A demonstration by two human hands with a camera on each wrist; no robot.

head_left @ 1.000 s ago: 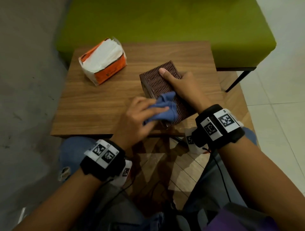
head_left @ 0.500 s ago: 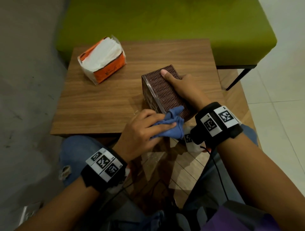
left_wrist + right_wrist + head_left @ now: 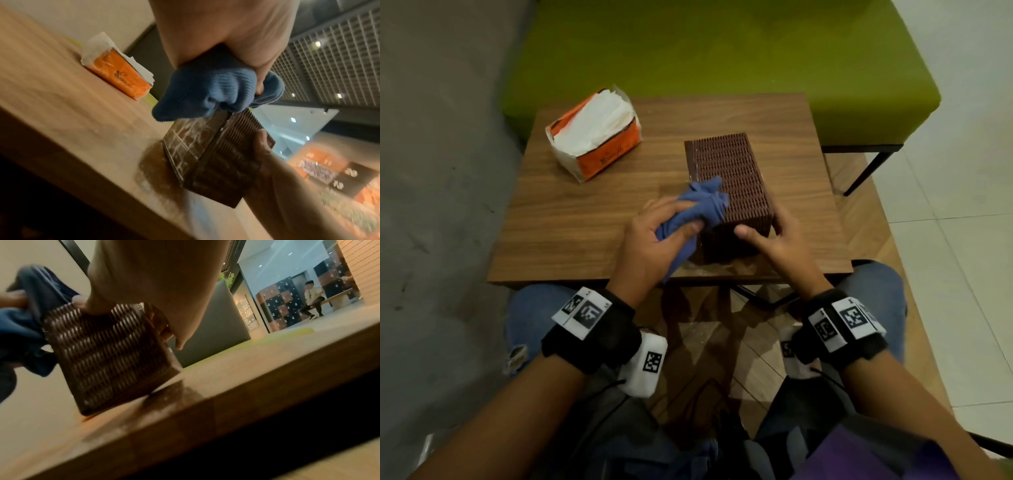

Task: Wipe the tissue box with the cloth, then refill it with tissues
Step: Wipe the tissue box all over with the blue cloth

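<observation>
Head view: woven tissue box (image 3: 729, 192) steadied at near end by right hand (image 3: 777, 240) for wiping; left hand (image 3: 657, 240) bunched round blue cloth (image 3: 702, 205) against box's left edge; tissue pack (image 3: 595, 133) well left of box.

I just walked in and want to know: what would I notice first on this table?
Probably the brown woven tissue box near the middle of the wooden table, with the left hand pressing a bunched blue cloth to its left edge while the right hand steadies its near end. Next, the bright orange pack of white tissues at the far left corner.
</observation>
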